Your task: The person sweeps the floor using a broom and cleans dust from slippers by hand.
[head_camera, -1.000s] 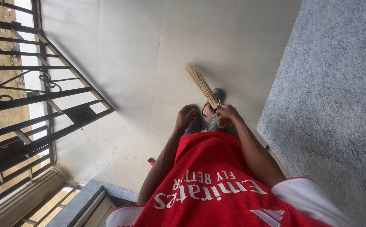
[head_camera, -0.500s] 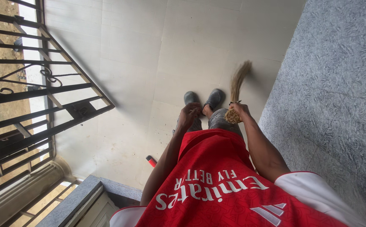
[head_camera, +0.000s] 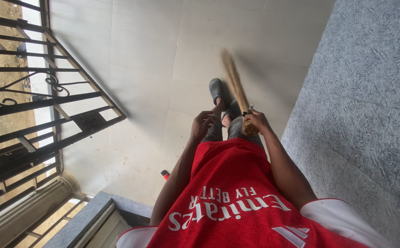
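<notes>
My right hand (head_camera: 253, 121) grips the bound end of a straw hand broom (head_camera: 235, 82), whose bristles point up and left over the pale tiled floor (head_camera: 149, 59) and look blurred. My left hand (head_camera: 201, 125) hangs in front of my thigh with the fingers curled; nothing shows in it. Below the hands I see my grey trousers and two grey shoes (head_camera: 216, 90), the left foot set further forward. My red shirt fills the lower middle.
A black metal gate (head_camera: 39, 105) stands open at the left, with a pale column base (head_camera: 30, 206) below it. A grey speckled wall (head_camera: 370, 101) runs along the right. A small red object (head_camera: 165, 174) lies on the floor behind me.
The broom swung right and has now swung back to the left. My left foot has stepped forward. The left hand stayed by my thigh.
</notes>
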